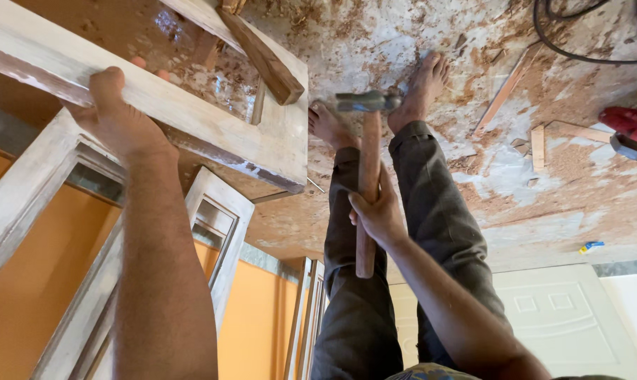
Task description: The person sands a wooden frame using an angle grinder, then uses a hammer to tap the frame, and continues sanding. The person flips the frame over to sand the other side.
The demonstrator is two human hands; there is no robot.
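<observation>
The picture appears upside down, with the floor at the top. My left hand (117,116) grips the edge of a whitewashed wooden frame (191,116) that carries a brown wooden block (262,60). A hammer (367,176) with a wooden handle and a steel head is held in my right hand (378,214), its head close to the frame's corner and near my bare feet. A thin nail (315,185) sticks out by the frame's lower corner. My legs in dark trousers (431,211) stretch across the middle.
The floor (529,176) is covered in sawdust and wood offcuts. A red power tool (632,130) lies at the right with a black cable (579,49). More whitewashed frames (216,232) lean on an orange wall; a white panelled door (565,317) is at lower right.
</observation>
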